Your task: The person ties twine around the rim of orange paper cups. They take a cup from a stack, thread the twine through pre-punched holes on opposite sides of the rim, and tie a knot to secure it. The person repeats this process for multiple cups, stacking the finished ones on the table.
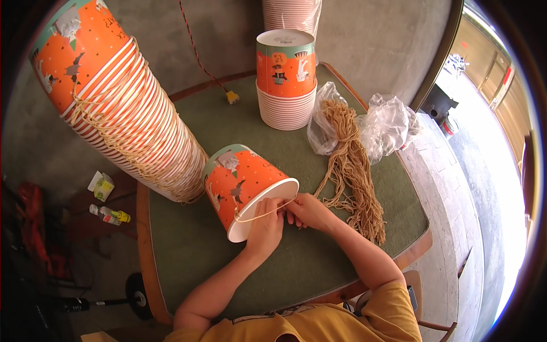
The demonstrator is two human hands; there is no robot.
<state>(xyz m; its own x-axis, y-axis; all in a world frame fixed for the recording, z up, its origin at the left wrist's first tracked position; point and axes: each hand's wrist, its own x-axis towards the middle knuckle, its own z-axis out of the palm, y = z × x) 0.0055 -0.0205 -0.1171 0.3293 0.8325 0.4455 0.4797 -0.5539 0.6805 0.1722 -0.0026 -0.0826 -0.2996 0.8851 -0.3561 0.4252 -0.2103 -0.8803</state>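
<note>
An orange and green paper bucket lies tilted on the table, its white-rimmed mouth toward me. A tan cord runs from the left of the rim across the opening to its right side. My left hand is at the mouth with its fingers closed near the right rim, and the cord passes over it. Whatever its fingertips grip is hidden. Beside it, my right hand pinches the cord by the rim. Both hands' fingertips meet there. A bundle of loose tan cords lies right of my right hand.
A tall leaning stack of corded buckets stands at the left. Another bucket stack is upside down at the back of the green table. Clear plastic bags lie at the right. A yellow plug hangs from a cable.
</note>
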